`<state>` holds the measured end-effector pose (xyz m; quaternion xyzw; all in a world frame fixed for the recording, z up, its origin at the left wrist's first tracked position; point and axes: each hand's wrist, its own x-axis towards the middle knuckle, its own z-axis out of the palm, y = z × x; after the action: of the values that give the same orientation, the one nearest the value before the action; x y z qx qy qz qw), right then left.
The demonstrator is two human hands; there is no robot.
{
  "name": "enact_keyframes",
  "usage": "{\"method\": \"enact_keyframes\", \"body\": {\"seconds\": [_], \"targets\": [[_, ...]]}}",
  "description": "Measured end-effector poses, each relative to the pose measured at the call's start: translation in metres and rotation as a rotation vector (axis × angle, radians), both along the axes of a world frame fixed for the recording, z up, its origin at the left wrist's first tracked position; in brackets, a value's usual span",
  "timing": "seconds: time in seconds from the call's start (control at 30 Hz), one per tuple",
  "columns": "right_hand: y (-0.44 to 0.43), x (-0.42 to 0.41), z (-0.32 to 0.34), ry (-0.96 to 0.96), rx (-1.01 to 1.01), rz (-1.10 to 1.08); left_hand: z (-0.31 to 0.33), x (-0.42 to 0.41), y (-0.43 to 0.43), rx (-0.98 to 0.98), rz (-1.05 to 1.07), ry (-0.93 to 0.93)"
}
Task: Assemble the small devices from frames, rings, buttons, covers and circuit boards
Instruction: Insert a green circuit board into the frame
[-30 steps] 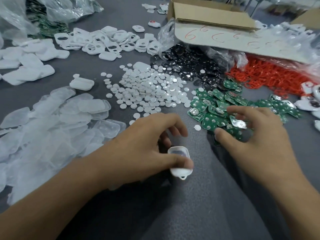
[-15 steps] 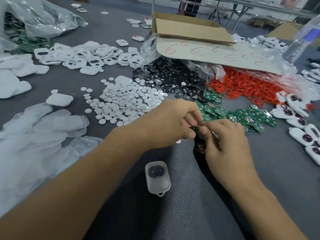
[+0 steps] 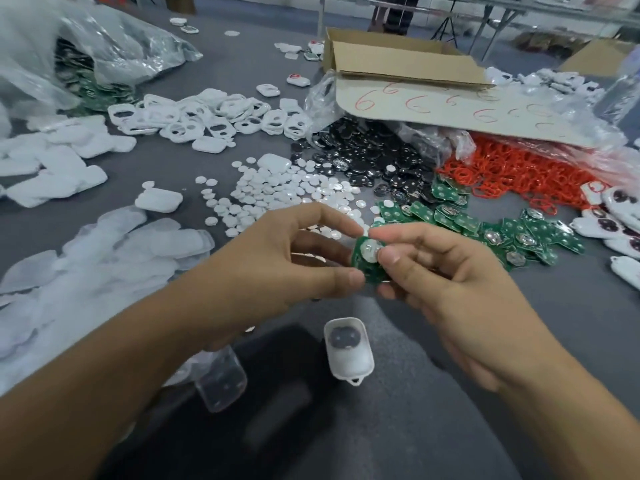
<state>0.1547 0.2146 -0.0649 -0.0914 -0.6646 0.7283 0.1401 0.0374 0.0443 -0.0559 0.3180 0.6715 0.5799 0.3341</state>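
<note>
"Grey tabletop (image 3: 450, 393), parts heaped all over it. What were the hands doing when you looked?"

"Both held one green circuit board (image 3: 365, 271) up off the surface. The left hand (image 3: 277, 265) pinched its edge between thumb and forefinger. The right hand (image 3: 450, 282) pinched the opposite side, thumb lying against a pale disc (image 3: 369, 252) on the board's face. The remaining fingers on both hands were loosely curled and held nothing."

"And the casing?"

"A white housing (image 3: 348, 355) with a dark round part showing inside lay flat just below the fingertips, on the person's side, and neither hand touched it. A clear cover (image 3: 221, 382) lay beside it, under the left forearm."

"What sat beyond the fingers?"

"Straight past them were loose white buttons (image 3: 277, 192), and behind those a heap of black buttons (image 3: 374, 157). Beyond the right fingers was the pile of green boards (image 3: 485, 226), then red rings (image 3: 519, 171) spilling out below a cardboard box (image 3: 398, 60) whose flap had sixes scrawled on it in red. Well beyond the left fingers lay white frames (image 3: 214, 116) in a heap. Frosted covers (image 3: 104, 258) spread out to the left of that hand. Off to the far right of the right hand lay finished devices (image 3: 609, 226). A crumpled plastic bag (image 3: 86, 46) sat in the far left corner."
</note>
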Motion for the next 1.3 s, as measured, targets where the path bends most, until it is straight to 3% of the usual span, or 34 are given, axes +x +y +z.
{"method": "enact_keyframes", "body": {"seconds": [0.1, 0.2, 0.3, 0.5, 0.6, 0.7, 0.83, 1.3], "targets": [[-0.004, -0.002, -0.001, -0.025, -0.018, 0.019, -0.007, 0.003, -0.006, 0.038, 0.082, -0.024], [-0.003, 0.002, 0.0, -0.056, 0.132, 0.081, -0.011, 0.006, -0.006, 0.058, 0.147, -0.031], [-0.007, 0.005, 0.001, -0.038, 0.254, 0.152, -0.013, 0.008, -0.006, 0.058, 0.152, 0.007], [-0.009, 0.007, 0.002, -0.064, 0.297, 0.166, -0.013, 0.014, -0.008, 0.078, 0.147, 0.022], [-0.007, 0.009, 0.004, -0.092, 0.298, 0.123, -0.012, 0.017, -0.011, -0.007, 0.119, 0.208], [-0.004, 0.011, 0.003, -0.123, 0.285, 0.093, -0.013, 0.025, -0.017, -0.214, -0.081, 0.451], [-0.002, 0.012, 0.003, -0.129, 0.33, 0.088, -0.017, 0.031, -0.018, -0.305, -0.199, 0.533], [-0.007, 0.014, -0.005, -0.224, 0.439, 0.186, -0.023, 0.02, -0.018, -0.21, -0.181, 0.459]]}}
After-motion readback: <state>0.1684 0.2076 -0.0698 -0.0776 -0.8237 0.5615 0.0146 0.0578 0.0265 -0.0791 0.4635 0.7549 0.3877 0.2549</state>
